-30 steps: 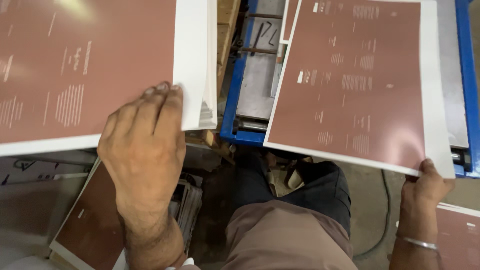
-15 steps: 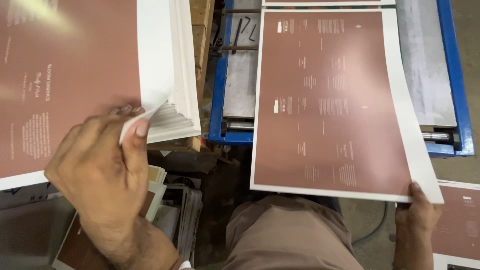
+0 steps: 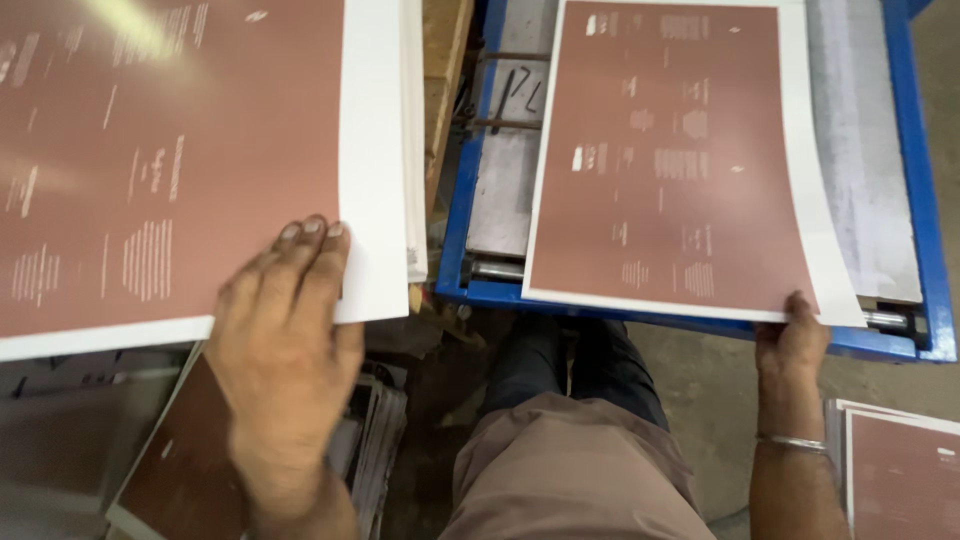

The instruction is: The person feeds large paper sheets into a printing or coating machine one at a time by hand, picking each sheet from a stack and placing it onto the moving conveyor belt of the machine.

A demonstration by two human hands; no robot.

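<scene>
My left hand [image 3: 285, 340] lies flat on the near right corner of a tall stack of reddish-brown printed sheets [image 3: 150, 150] with white margins, fingertips on the top sheet. My right hand [image 3: 793, 335], a silver bangle on its wrist, pinches the near edge of a single reddish-brown printed sheet [image 3: 670, 150] with white borders. That sheet lies on the grey bed of a blue-framed machine [image 3: 925, 200], its near edge reaching the blue front rail.
A wooden block [image 3: 440, 60] stands between the stack and the machine. More printed sheets [image 3: 900, 470] lie low at the right, and a dark brown sheet [image 3: 190, 470] lies below the stack at the left. My legs are in the middle, over a concrete floor.
My left hand has stopped lifting the stack's corner and now presses flat on the top sheet. My right hand has slid the single sheet farther onto the machine bed.
</scene>
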